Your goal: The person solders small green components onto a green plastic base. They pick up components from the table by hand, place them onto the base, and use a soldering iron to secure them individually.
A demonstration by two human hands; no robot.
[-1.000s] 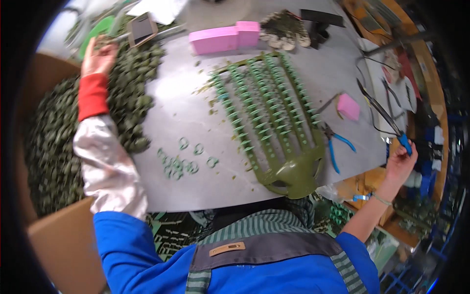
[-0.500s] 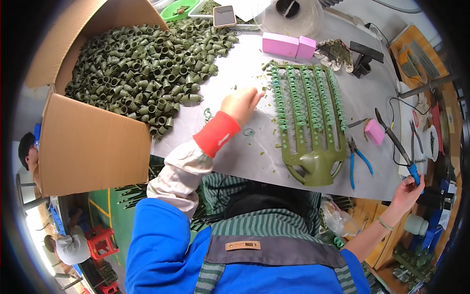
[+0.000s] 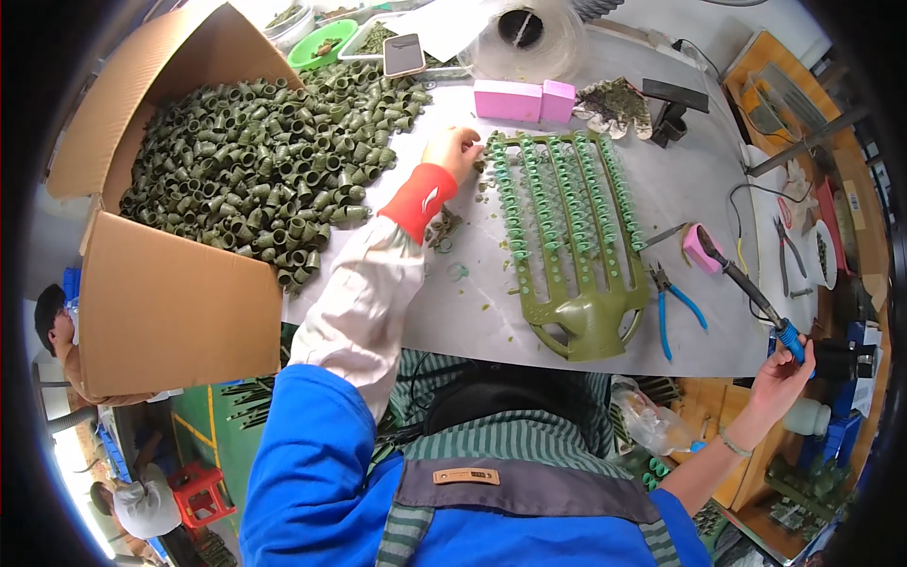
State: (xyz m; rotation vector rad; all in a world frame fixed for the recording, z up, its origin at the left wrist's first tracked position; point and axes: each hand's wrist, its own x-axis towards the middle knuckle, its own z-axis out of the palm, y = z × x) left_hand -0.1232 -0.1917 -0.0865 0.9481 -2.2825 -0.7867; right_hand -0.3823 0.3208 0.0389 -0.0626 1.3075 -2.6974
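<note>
My right hand (image 3: 780, 374) is wrapped round the blue handle of a soldering iron (image 3: 756, 295) at the table's right edge. The iron's tip end meets a small pink block (image 3: 699, 248). My left hand (image 3: 453, 153), in a red wristband, is beside the far left corner of an olive-green plastic frame (image 3: 581, 326). Its fingers are curled, and what they hold, if anything, is hidden. Rows of light-green coiled pieces (image 3: 543, 203) line the frame's long bars. Small green scraps (image 3: 442, 230) lie between my left forearm and the frame.
A cardboard box (image 3: 179, 302) spills olive-green ribbed caps (image 3: 255, 161) across the left of the table. Blue-handled pliers (image 3: 678, 312) lie right of the frame. Behind it are pink blocks (image 3: 510, 100), a patterned glove (image 3: 614, 106), a phone (image 3: 403, 55) and a clear roll (image 3: 529, 47).
My left hand has moved away from me toward the frame's far left corner, its fingers now curled. The iron's tip has come down against the small pink block. The whole view has shifted slightly.
</note>
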